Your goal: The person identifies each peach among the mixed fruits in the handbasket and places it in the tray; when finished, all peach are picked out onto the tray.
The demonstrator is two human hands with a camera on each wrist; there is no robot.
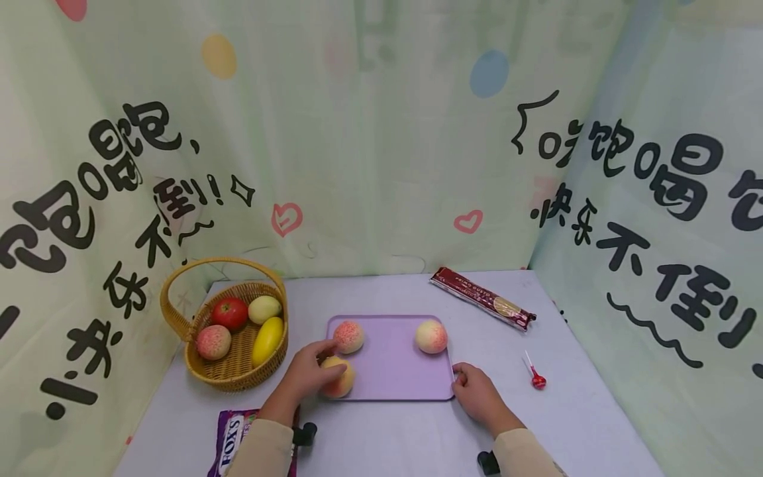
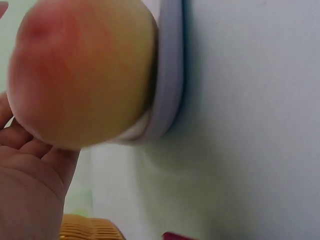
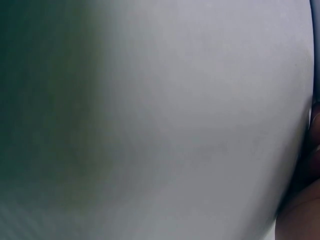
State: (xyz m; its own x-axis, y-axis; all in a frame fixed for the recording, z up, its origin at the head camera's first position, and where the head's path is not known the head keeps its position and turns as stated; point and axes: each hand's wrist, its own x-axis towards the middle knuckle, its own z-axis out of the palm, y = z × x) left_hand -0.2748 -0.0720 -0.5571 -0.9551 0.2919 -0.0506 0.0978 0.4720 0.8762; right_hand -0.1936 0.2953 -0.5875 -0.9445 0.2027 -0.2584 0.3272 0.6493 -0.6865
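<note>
A purple tray (image 1: 390,364) lies mid-table. My left hand (image 1: 311,368) is at its front left corner, with fingers and thumb around a yellow-orange peach (image 1: 338,379). In the left wrist view this peach (image 2: 85,70) is large and close, with a red blush, right at the tray rim (image 2: 170,75). Behind it on the tray sits a pink speckled peach (image 1: 349,336), near my left fingertips. A pale peach with a pink side (image 1: 431,336) rests at the tray's right. My right hand (image 1: 477,391) grips the tray's right edge near the front corner.
At the left stands a wicker basket (image 1: 238,383) holding a tomato (image 1: 230,313), a peach (image 1: 213,342) and yellow and pale green fruit. A dark red snack packet (image 1: 483,299) lies back right, a red lollipop (image 1: 538,381) at right. A purple bag (image 1: 229,434) lies partly under my left forearm.
</note>
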